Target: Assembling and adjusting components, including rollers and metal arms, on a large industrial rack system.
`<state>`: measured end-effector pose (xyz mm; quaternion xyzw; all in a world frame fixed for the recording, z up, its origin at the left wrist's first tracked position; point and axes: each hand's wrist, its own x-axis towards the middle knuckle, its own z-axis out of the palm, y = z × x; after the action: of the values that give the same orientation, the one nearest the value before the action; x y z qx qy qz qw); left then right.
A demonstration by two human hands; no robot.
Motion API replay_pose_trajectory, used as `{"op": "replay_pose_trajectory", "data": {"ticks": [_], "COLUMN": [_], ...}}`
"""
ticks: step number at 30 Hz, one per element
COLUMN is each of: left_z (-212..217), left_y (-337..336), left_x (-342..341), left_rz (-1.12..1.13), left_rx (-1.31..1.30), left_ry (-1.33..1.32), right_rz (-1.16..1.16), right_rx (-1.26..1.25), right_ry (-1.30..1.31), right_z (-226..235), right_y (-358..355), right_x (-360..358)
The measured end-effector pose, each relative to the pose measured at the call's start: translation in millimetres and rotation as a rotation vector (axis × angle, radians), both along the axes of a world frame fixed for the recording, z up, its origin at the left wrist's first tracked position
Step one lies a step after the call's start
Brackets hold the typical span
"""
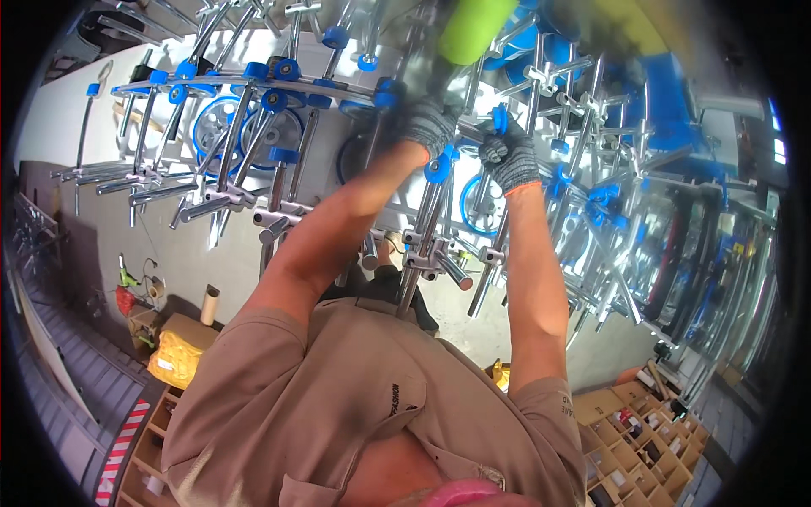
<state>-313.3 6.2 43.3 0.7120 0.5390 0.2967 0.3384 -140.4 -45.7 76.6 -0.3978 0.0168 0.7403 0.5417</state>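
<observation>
Both my arms reach up into a rack of silver metal tube frames (279,211) with blue plastic fittings. My left hand (429,125), in a grey knit glove, is closed around a dark handle that leads up to a blurred yellow-green cylinder (473,29), seemingly a mallet head. My right hand (510,160), also in a grey glove with an orange cuff, grips a metal tube (488,270) just below a blue fitting (499,118). The two hands are close together, almost touching. A blue cap (438,166) sits between them.
Blue-rimmed wheels (221,127) hang among the frames at left and centre. More frames crowd the right side. Below lie cardboard boxes (182,351), a compartmented wooden shelf (642,431) with small parts, and a red-and-white striped edge (118,452).
</observation>
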Motion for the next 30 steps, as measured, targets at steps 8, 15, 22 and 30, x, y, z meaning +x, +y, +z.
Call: {"op": "replay_pose_trajectory", "data": {"ticks": [8, 15, 22, 30], "left_z": [24, 19, 32, 18], "left_y": [-13, -9, -10, -6], "left_x": [4, -1, -2, -1], "left_rz": [-0.2, -0.212, -0.221, -0.152], "left_rx": [-0.479, -0.58, -0.726, -0.485], "left_ry": [-0.514, -0.672, -0.658, -0.51], "right_rz": [0.029, 0.128, 0.094, 0.093], "right_rx": [0.051, 0.047, 0.021, 0.054], "right_ry": [0.012, 0.022, -0.108, -0.017], "right_z": [-6, 10, 15, 14], "right_y": [1, 1, -2, 2], "right_x": [-4, -14, -13, -15]}}
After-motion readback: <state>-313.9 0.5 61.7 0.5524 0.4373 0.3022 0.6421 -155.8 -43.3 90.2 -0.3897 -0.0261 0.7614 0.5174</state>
